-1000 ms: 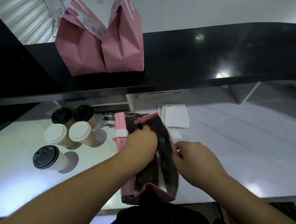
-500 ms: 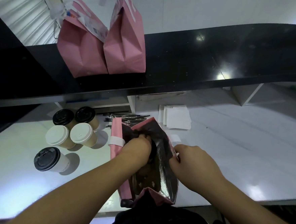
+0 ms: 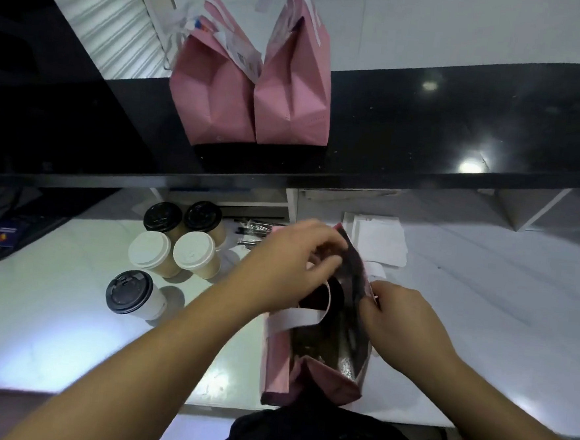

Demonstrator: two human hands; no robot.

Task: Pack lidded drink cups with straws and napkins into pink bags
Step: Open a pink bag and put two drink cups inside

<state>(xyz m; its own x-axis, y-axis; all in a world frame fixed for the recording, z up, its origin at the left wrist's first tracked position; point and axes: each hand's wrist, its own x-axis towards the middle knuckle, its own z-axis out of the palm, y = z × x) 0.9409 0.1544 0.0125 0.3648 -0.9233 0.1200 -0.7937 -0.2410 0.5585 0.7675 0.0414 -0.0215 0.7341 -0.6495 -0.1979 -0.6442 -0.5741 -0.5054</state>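
Note:
An open pink bag [image 3: 277, 363] with a dark shiny lining stands at the near edge of the white worktop [image 3: 51, 323]. A dark-lidded cup [image 3: 336, 293] shows inside it, and a white handle strap [image 3: 297, 318] lies across the mouth. My left hand [image 3: 291, 257] hovers over the far side of the opening, fingers loosely curled, nothing seen in them. My right hand [image 3: 390, 311] pinches the bag's right rim. Left of the bag stand several lidded cups: two black-lidded [image 3: 162, 217] at the back, two white-lidded [image 3: 194, 250] in the middle, one black-lidded [image 3: 128, 291] nearest.
Wrapped straws [image 3: 257, 231] lie behind my left hand and a stack of white napkins [image 3: 380, 240] lies behind the bag. Two closed pink bags [image 3: 252, 103] stand on the raised black counter [image 3: 459, 128]. A dark device [image 3: 2, 234] sits at the far left.
My left hand has come up out of the bag, from deep inside it to above its far rim. The white handle strap now lies across the opening. My right hand keeps its hold on the rim.

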